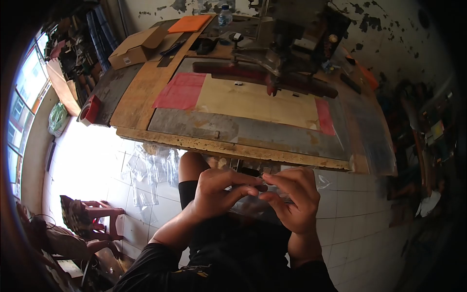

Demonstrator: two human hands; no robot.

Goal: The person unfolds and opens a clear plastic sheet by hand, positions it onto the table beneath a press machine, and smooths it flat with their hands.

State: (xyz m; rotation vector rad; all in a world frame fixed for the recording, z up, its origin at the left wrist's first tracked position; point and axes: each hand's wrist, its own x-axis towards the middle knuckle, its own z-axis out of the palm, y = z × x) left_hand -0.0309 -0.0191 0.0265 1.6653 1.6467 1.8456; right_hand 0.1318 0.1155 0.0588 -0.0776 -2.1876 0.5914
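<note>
Close in front of my body, below the front edge of the worktable (233, 146), my two hands meet with their fingertips almost touching. Thumb and fingers of my left hand (219, 191) are pinched together. My right hand (297, 197) is pinched in the same way, facing it. Between and below them shows a thin, clear plastic film (253, 206), held at the fingertips; its full shape is hard to make out against my dark clothes.
A press with a dark red bar (233, 70) stands over a yellow sheet (253, 101) with red ends. Also on the table are a cardboard box (136, 47), a tape roll (89, 110) and a bottle (224, 17). Clear plastic pieces (143, 182) lie below, left; a person sits nearby.
</note>
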